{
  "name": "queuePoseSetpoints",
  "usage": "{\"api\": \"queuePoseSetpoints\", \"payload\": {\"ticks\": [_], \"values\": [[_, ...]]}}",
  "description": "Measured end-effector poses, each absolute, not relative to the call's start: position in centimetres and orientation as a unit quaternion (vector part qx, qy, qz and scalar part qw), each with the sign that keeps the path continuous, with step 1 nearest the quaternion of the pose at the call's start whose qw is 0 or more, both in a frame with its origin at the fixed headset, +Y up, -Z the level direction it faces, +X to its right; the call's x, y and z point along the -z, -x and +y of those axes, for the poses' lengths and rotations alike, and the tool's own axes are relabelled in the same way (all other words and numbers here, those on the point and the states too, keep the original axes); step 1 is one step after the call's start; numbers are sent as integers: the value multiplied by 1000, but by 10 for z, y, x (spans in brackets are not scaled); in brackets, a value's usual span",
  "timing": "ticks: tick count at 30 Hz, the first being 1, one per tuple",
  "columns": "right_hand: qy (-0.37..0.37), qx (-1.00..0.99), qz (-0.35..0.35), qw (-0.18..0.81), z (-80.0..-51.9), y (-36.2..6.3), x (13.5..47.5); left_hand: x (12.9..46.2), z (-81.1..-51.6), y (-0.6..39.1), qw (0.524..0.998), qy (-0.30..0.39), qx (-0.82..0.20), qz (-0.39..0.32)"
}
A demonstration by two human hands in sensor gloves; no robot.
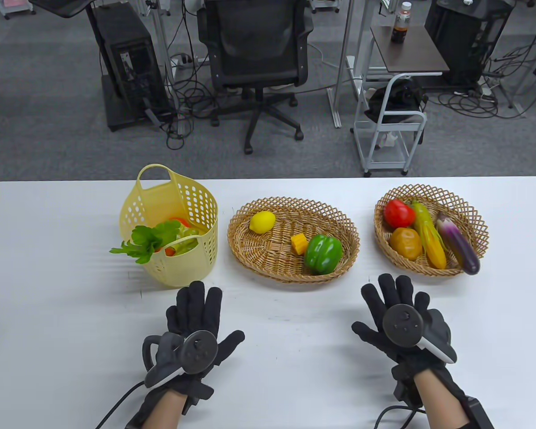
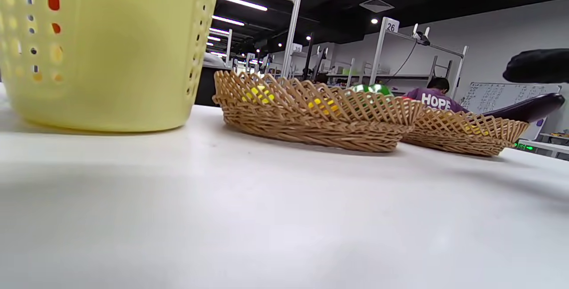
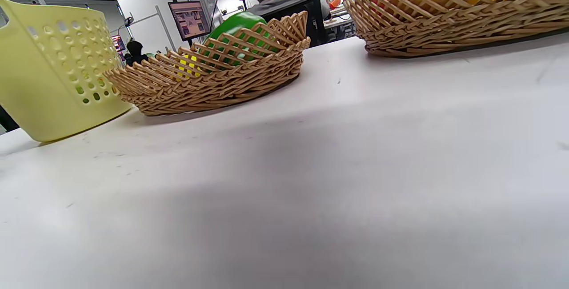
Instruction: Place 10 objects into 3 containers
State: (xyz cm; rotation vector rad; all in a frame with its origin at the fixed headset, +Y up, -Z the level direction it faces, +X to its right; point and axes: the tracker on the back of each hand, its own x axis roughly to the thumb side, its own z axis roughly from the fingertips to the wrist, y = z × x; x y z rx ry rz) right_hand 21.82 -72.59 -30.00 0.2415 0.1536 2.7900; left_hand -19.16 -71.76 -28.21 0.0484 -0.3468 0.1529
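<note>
A yellow plastic basket (image 1: 201, 210) at the left holds leafy greens (image 1: 149, 241) and other vegetables. The middle wicker basket (image 1: 268, 259) holds a lemon (image 1: 262, 221), an orange piece (image 1: 299, 244) and a green pepper (image 1: 323, 254). The right wicker basket (image 1: 429, 192) holds a tomato (image 1: 399, 213), a potato (image 1: 406, 243), a corn cob (image 1: 429, 234) and an eggplant (image 1: 458, 242). My left hand (image 1: 196, 321) lies flat and empty on the table in front of the yellow basket. My right hand (image 1: 395, 313) lies flat and empty in front of the right basket.
The white table (image 1: 49, 290) has its far edge just behind the baskets. Beyond it stand an office chair (image 1: 254, 58), a small white cart (image 1: 391, 129) and desks with cables. The yellow basket (image 2: 102, 53) and middle basket (image 2: 311, 115) show in the left wrist view.
</note>
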Motion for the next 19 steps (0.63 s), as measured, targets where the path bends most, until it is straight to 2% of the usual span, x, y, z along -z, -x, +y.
{"api": "queuePoseSetpoints", "payload": {"ticks": [4,7,19], "values": [[-75,-981,43,172,-726,-220,301,282,-720,191,984,-39,-58,-165],[-79,-982,29,171,-726,-218,299,281,-719,193,985,-26,-56,-158],[-92,-979,50,173,-730,-218,302,287,-725,199,986,-27,-69,-146]]}}
